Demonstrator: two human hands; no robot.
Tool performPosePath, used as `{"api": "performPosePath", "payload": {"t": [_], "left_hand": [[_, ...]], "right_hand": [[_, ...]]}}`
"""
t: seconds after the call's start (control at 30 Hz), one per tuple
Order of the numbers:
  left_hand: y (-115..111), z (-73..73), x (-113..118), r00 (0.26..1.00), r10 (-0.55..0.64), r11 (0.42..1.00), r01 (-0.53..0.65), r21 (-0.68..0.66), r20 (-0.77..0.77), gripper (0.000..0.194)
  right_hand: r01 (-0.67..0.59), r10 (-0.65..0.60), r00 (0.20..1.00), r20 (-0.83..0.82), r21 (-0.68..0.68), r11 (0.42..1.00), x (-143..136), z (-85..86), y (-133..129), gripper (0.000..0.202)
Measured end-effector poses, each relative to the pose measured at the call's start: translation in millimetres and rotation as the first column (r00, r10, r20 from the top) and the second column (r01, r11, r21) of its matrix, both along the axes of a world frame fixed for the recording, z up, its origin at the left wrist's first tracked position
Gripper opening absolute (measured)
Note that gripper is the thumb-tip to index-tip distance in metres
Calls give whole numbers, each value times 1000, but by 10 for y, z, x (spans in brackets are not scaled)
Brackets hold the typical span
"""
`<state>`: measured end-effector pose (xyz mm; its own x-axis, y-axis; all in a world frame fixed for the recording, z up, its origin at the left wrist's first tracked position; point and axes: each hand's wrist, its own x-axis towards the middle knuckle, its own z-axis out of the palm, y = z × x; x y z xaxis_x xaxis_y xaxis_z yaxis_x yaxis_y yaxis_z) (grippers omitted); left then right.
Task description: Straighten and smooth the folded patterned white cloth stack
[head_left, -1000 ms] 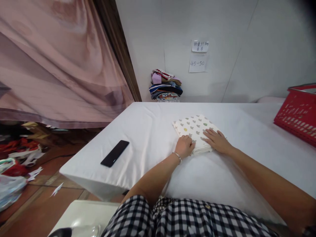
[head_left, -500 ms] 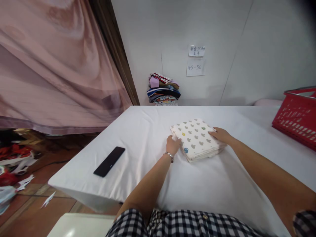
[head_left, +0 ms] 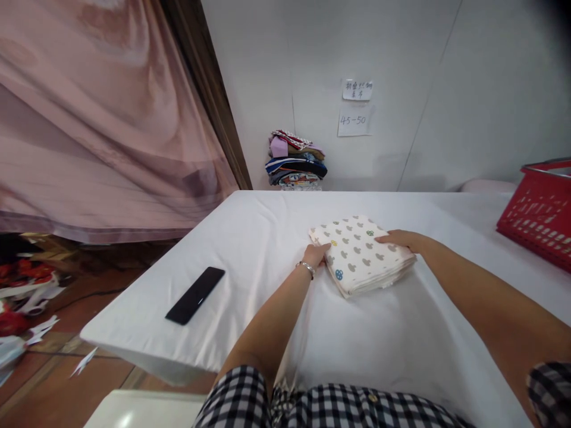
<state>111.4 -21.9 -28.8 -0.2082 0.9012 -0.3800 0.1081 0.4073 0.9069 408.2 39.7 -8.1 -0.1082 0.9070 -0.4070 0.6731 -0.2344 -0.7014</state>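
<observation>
A folded white cloth (head_left: 357, 252) lies near the middle of the table, printed with small grey shapes and a few blue, yellow and green ones. Its layers show along the front edge. My left hand (head_left: 317, 255) grips the left edge, thumb on top and fingers tucked out of sight beneath. On the far right side, my right hand (head_left: 401, 238) holds the cloth with its thumb over the top; the other fingers are mostly hidden under it.
A black phone-like slab (head_left: 196, 295) lies left on the white-covered table (head_left: 267, 226). At the right stands a red basket (head_left: 539, 214). Behind the far edge is a stack of folded fabrics (head_left: 297, 160). A pink curtain (head_left: 111, 131) hangs at left.
My left hand has slid its fingers under the cloth's left edge, thumb now on top. The right hand has closed further around its side. The cloth has shifted slightly.
</observation>
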Motion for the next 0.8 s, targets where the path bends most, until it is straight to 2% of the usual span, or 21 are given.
{"api": "performPosePath", "payload": {"t": [0.07,0.13,0.2,0.27,0.33,0.47,0.6,0.7,0.8], "left_hand": [[39,-17,0,999,-20,1000,19,-24,-26,59],[54,-28,6,995,-25,1000,25,-9,-94,69],[50,-37,18,983,-34,999,38,21,-179,76],[41,-44,35,978,-33,998,44,51,-208,79],[37,-47,50,989,-6,996,19,86,-147,79],[59,-42,24,998,40,989,-33,146,-44,76],[67,-55,-74,997,77,993,-74,97,-27,86],[36,-65,-132,998,64,997,-63,42,-12,90],[-24,-54,-155,1000,31,999,-31,13,5,86]], "right_hand": [[61,-92,987,-133,-225,973,-33,44,-36,45],[130,-207,957,-200,-343,930,-64,62,-75,40],[193,-281,926,-251,-327,925,-80,58,-104,35],[234,-308,900,-309,-255,938,-77,46,-120,35],[243,-297,885,-357,-189,951,-58,42,-131,44],[201,-246,876,-415,-150,968,-23,57,-217,59],[126,-201,875,-441,-194,973,-43,22,-377,63],[136,-218,884,-413,-220,966,-55,-15,-438,67],[156,-230,879,-417,-203,967,-51,-22,-429,68]]}}
